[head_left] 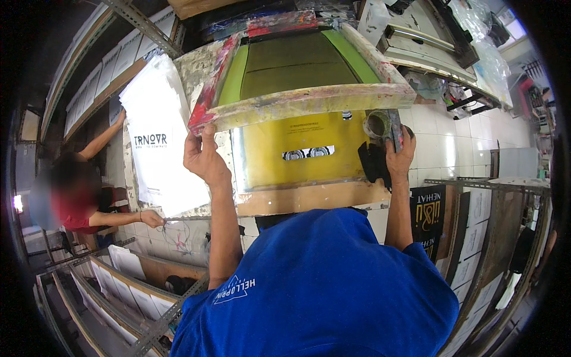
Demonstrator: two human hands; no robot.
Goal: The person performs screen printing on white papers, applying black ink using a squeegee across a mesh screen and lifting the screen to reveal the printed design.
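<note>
A screen printing frame [309, 100], its wood smeared with paint and its mesh [294, 62] olive green, is tilted up over a yellow printing board [262, 154]. My left hand [208, 159] grips the frame's near left corner, thumb on the front. My right hand [402, 153] is closed around a dark grey bar [396, 128] at the board's right edge; what the bar belongs to is unclear. Beside it stands a stained cup [375, 126], with a black cloth [373, 162] just below. A white strip with black round prints [308, 153] lies on the board.
On the left, a person [77, 190] handles large white printed sheets [157, 134]. Metal racks with white pieces [131, 291] stand at the lower left, and more shelving [476, 238] is at the right. A worktable with equipment [428, 50] occupies the far right.
</note>
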